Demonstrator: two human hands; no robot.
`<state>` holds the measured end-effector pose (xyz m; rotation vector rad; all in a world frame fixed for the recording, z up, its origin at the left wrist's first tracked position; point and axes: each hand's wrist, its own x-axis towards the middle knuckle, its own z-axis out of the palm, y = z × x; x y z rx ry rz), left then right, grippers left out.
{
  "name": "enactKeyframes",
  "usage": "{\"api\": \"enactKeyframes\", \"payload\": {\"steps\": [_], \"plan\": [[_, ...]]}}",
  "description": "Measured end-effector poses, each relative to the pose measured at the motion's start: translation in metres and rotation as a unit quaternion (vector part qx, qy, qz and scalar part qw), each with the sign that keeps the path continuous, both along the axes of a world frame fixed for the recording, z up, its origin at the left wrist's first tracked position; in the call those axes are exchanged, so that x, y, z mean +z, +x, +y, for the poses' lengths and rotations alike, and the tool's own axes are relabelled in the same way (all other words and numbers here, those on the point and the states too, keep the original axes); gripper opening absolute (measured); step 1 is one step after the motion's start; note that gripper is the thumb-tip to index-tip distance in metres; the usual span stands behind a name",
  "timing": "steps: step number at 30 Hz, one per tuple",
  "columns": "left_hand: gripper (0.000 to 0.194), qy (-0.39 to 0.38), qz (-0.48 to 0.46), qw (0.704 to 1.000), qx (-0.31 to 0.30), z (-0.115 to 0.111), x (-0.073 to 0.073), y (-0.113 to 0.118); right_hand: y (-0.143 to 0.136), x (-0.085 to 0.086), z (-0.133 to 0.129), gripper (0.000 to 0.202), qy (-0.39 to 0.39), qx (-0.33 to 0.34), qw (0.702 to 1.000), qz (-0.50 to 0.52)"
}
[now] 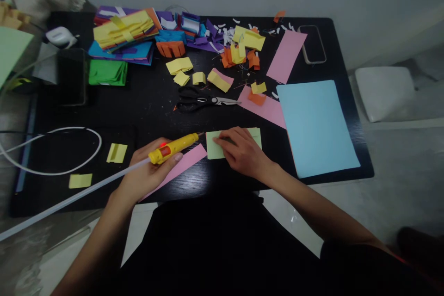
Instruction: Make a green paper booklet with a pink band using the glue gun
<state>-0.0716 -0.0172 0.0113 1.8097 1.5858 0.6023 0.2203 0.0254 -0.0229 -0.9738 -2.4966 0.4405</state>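
Note:
My left hand (152,166) is closed around a yellow glue gun (173,148) with a small red light on it. A long white glue stick (86,189) runs out of its back end to the lower left. The gun's tip points right, close to the left edge of a pale green paper stack (255,136). My right hand (239,150) lies over that paper with bent fingers, thumb and forefinger close together on its surface. Under my left hand a pink paper strip (187,164) slants across the table edge.
Black-handled scissors (204,101) lie beyond the green paper. Light blue sheets (319,125) are at right, near a phone (314,44). Folded coloured papers (125,30) and scraps fill the back. At left are a white cable (99,148), a dark device (72,76) and yellow pieces (117,153).

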Motion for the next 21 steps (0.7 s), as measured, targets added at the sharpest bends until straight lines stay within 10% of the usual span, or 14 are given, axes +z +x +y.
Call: {"api": "enactKeyframes", "payload": {"steps": [10,21], "plan": [[0.022,0.056,0.073,0.993,0.075,0.042,-0.025,0.070,-0.011,-0.003,-0.008,0.042,0.030,-0.034,0.998,-0.033],[0.026,0.048,0.075,0.993,0.075,0.046,-0.029,0.076,0.040,-0.001,-0.019,0.024,0.067,-0.143,0.987,-0.019]]}}
